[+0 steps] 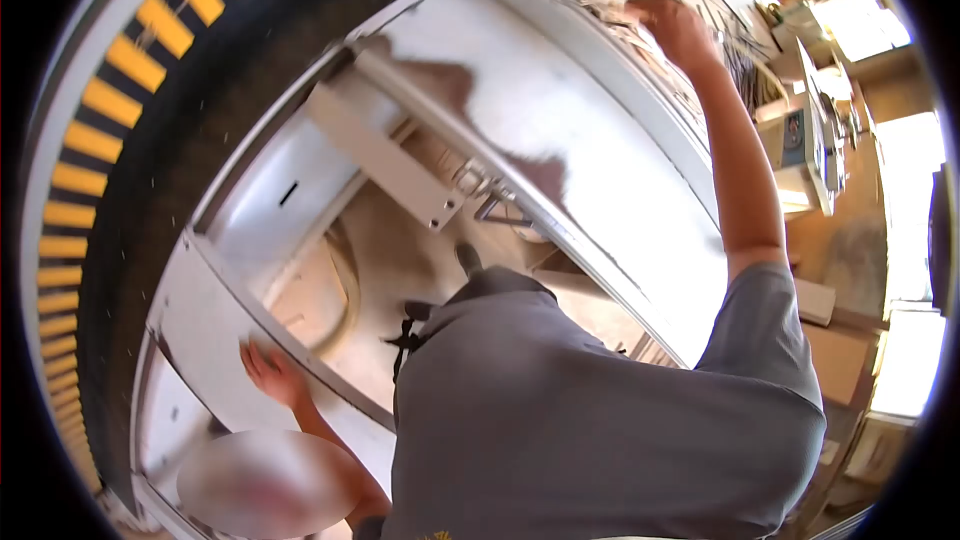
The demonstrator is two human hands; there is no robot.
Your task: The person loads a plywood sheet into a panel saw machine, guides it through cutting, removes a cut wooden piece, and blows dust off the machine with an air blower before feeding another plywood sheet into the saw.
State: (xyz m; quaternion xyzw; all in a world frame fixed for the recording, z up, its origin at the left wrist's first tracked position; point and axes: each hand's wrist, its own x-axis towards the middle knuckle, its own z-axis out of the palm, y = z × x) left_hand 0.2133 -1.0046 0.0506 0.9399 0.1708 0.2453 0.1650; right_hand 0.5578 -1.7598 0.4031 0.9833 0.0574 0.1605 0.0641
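Note:
My left hand [270,370] rests with its fingers apart on a pale metal panel [215,325] of a large frame. My right arm is stretched far out to the upper right. There my right hand [680,32] is bent over a cluttered work surface, its fingers curled together. Whatever those fingers hold, if anything, is too small to make out. Loose thin cables [735,40] lie around that hand. Between my hands spans the metal frame, with a shiny sheet [600,130] and a grey flat bar [385,155] that has holes at its end.
Through the frame's opening the floor [400,250] shows, with a curved hose-like piece [345,290] on it. A yellow-and-black striped edge [85,180] curves along the left. A box-shaped device [795,140] and cardboard pieces [835,365] stand at the right, near bright windows.

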